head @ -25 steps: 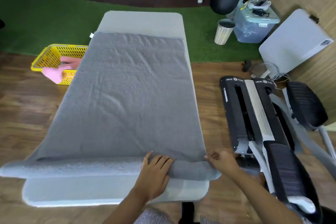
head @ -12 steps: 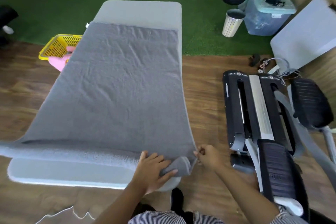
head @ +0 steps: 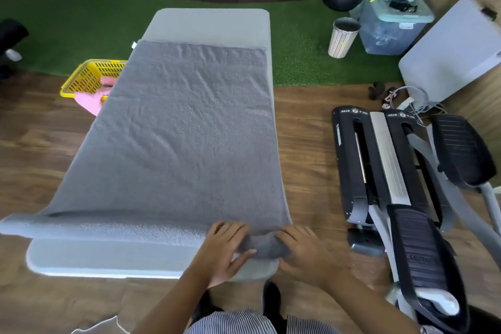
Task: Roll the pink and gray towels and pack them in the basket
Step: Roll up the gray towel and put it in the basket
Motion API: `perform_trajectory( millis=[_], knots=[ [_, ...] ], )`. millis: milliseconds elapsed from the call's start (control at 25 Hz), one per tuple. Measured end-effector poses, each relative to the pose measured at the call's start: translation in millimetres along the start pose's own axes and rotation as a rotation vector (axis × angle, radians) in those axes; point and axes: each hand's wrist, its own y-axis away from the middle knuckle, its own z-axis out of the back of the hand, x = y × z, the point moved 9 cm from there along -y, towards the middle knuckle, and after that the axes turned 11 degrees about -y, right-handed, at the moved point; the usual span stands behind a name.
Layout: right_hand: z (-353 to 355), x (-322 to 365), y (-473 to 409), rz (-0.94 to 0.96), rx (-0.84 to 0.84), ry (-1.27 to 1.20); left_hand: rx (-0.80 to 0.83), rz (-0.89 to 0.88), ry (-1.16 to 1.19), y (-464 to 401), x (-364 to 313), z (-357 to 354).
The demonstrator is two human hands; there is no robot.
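Gray towel (head: 187, 130) lies spread flat along the padded desk (head: 211, 23), covering nearly its full length; a bare strip of desk shows at the far end and another at the near end. Near edge of the towel is rolled into a low tube running across the desk, with the tube's left end overhanging the desk's left side.

Both hands are on the right portion of that roll. Left hand (head: 223, 248): fingers laid over the top of the roll, thumb tucked under its near side, so the grip is closed around the rolled fabric. Right hand (head: 303, 251): fingers curled over the roll's right end, just beside the left hand, holding it likewise.

Yellow basket (head: 89, 77) sits on the wooden floor (head: 306, 149) to the left of the desk, partly hidden behind the towel's edge. Pink towel (head: 92, 100) lies in the basket, one end hanging over its near rim.

Right of the desk, on the floor: a black and silver exercise machine (head: 393, 171). Green turf (head: 81, 22) lies beyond the desk.
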Motion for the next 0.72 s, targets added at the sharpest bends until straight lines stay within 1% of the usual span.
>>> perform_trajectory(
  millis=[40, 120, 200, 280, 360, 440, 520, 600, 640, 720],
  knots=[
    [-1.2, -0.9, -0.8, -0.006, -0.006, 0.029, -0.061, -0.020, -0.006, 11.8, 15.1, 9.3],
    [-4.1, -1.2, -3.8, -0.026, -0.006, 0.068, -0.140, 0.017, -0.050, 44.2, 68.2, 24.6],
    [-5.9, 2.0, -8.5, -0.061, -0.025, 0.099, -0.131, 0.102, -0.113, 84.7, 134.7, 35.1],
    [-6.5, 4.7, -9.8, -0.128, -0.048, 0.106, -0.089, 0.173, -0.178, 122.9, 197.2, 45.4],
    [-7.5, 1.1, -11.7, -0.226, -0.088, 0.039, -0.053, 0.253, -0.217, 150.5, 252.6, 60.1],
    [-8.7, -14.8, -13.6, -0.402, -0.087, -0.025, -0.049, 0.324, -0.215, 167.2, 296.3, 74.3],
    [-12.9, -25.9, -12.8, -0.587, -0.009, -0.072, -0.048, 0.333, -0.191, 179.7, 325.8, 82.3],
    [-6.8, -24.2, -14.2, -0.674, -0.028, -0.051, -0.061, 0.344, -0.194, 189.2, 349.3, 87.5],
    [0.3, -14.2, -17.6, -0.655, -0.101, -0.012, -0.077, 0.366, -0.190, 193.7, 360.8, 90.7],
    [4.2, 7.0, -20.3, -0.522, -0.238, 0.074, -0.119, 0.401, -0.164, 201.8, 378.1, 95.9]
  ],
)
